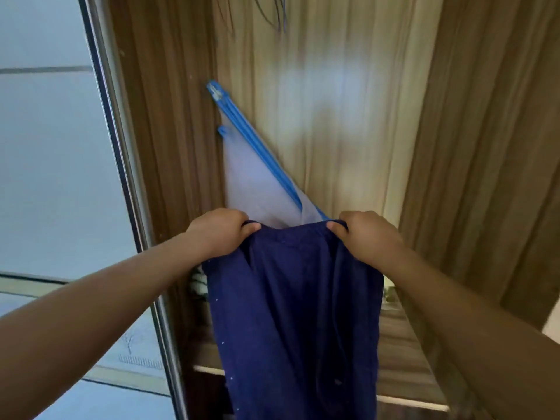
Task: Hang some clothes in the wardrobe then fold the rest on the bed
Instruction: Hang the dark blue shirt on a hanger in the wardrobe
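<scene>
**Views:** one.

**Head view:** wide-angle camera worn on the person's head. It faces forward and tilts down into the wardrobe [348, 40].

**Range:** near. The wooden back panel fills the upper and middle frame.

**Foreground:** both forearms enter from the lower corners. The left grip [216, 230] and right grip [368, 234] sit at frame centre, curled over the top edge of the navy garment [297, 313].

**Left margin:** sliding door [45, 147], its edge leaning on the diagonal.

**Bottom:** shelf [403, 353], seen from above.

**Lens effect:** uprights converge downward. Detail is soft.
</scene>
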{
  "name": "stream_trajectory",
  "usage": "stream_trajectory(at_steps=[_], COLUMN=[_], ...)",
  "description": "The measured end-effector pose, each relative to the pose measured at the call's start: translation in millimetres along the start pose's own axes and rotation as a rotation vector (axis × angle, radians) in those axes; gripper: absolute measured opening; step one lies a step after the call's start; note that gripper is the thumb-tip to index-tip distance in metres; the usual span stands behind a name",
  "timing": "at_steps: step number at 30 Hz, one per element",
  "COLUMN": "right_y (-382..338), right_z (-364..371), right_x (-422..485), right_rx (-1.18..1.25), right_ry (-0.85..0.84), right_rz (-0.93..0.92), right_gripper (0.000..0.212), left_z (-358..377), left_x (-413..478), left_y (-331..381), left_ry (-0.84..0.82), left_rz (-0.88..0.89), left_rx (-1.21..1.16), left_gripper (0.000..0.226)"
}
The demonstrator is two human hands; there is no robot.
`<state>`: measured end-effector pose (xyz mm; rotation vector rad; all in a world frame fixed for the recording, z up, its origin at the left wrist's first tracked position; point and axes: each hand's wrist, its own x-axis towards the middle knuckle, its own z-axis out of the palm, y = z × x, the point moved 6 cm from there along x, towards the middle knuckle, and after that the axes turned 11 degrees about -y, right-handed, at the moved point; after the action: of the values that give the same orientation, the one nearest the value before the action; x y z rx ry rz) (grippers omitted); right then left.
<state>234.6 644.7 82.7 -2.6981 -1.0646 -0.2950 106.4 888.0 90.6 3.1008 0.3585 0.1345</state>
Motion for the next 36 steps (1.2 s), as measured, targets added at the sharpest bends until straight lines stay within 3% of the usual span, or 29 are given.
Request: stream_trajectory(at_steps=[18, 23, 29, 32, 36], right_y=[61.4, 54.6, 38.1, 38.6, 48.6], right_z=[-139.6, -184.1, -248.4, -231.5, -155.3], right_x=[165.4, 205.2, 234.5, 237.9, 233.6], right_rx=[-0.142, -0.163, -0.140, -0.112, -0.041], right_ry=[0.047, 0.173, 0.387, 0.386, 0.289], right_rz=[0.142, 0.135, 0.141, 0.135, 0.093], right_gripper=[0.050, 0.049, 0.050, 0.050, 0.053], left_z=[-164.9, -218.0, -285.0, -271.3, -204.8], left_x=[162.2, 188.0, 186.0, 188.4, 196.2], left_y=[-35.7, -48.7, -54.4, -64.3, -82.9], left_ry=[0.164, 0.241, 0.473, 0.447, 0.325], left_rz=[-0.202, -0.247, -0.270, -0.261, -0.305], left_rx=[0.142, 0.157, 0.174, 0.142, 0.127], left_gripper=[0.055, 0.058, 0.055, 0.055, 0.060])
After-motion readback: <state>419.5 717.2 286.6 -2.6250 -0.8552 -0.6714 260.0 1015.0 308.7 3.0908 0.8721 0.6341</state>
